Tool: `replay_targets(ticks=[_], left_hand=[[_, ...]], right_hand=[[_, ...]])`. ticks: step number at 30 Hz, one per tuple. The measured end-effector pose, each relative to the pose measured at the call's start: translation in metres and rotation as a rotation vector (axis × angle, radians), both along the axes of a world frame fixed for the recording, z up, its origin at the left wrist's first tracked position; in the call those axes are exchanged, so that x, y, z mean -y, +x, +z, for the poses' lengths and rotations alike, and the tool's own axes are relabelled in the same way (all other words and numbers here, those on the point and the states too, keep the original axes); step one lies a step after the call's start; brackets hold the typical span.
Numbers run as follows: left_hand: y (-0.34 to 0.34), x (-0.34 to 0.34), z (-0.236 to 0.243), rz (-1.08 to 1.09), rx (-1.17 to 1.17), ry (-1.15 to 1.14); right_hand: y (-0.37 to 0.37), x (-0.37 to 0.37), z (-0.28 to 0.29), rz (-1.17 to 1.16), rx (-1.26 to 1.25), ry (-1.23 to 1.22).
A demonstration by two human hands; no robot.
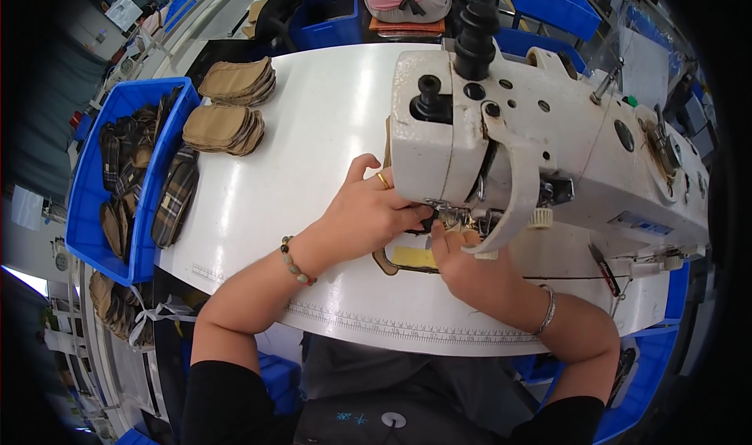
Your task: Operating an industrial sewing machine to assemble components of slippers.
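Note:
At the needle area of a white sewing machine [446, 143], both my hands are close together over a small fabric piece. My left hand [368, 210], with bent fingers, pinches the dark edge of this fabric piece [385, 263] just left of the presser foot [454, 214]. The piece has a brown border and a yellow patch [413, 257]. My right hand [474, 273] is closed at the front of the presser foot, fingertips gripping the same piece. Part of the piece is hidden under my hands and the machine head, so its whole shape cannot be seen.
Two stacks of tan fabric pieces [223, 129] lie at the far left of the white table [313, 116]. Beside them stands a blue bin [117, 265] of plaid pieces. Thread snips [603, 263] lie to the right. A printed ruler [376, 321] follows the near edge.

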State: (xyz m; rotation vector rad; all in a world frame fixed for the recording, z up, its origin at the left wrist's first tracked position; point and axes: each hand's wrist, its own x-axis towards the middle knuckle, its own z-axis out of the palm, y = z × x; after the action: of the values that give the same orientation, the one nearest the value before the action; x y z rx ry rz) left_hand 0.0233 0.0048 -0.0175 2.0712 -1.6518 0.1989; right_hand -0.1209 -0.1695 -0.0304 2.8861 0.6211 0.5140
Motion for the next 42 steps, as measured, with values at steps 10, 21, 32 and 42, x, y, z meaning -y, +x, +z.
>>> replay_targets(ticks=[10,21,32,42], left_hand=[[0.006,0.001,-0.013,0.028,-0.616,0.013],[0.016,-0.002,-0.022,-0.039,-0.576,-0.039],[0.005,0.002,-0.008,0.006,-0.211,-0.027],[-0.001,0.003,0.004,0.089,-0.137,0.025]], right_hand=[[-0.011,-0.014,-0.001,0.061,0.056,0.064],[-0.010,-0.012,-0.001,0.021,-0.011,0.061],[-0.006,-0.010,-0.007,-0.022,0.025,0.027],[0.001,-0.004,-0.015,0.028,0.061,-0.030]])
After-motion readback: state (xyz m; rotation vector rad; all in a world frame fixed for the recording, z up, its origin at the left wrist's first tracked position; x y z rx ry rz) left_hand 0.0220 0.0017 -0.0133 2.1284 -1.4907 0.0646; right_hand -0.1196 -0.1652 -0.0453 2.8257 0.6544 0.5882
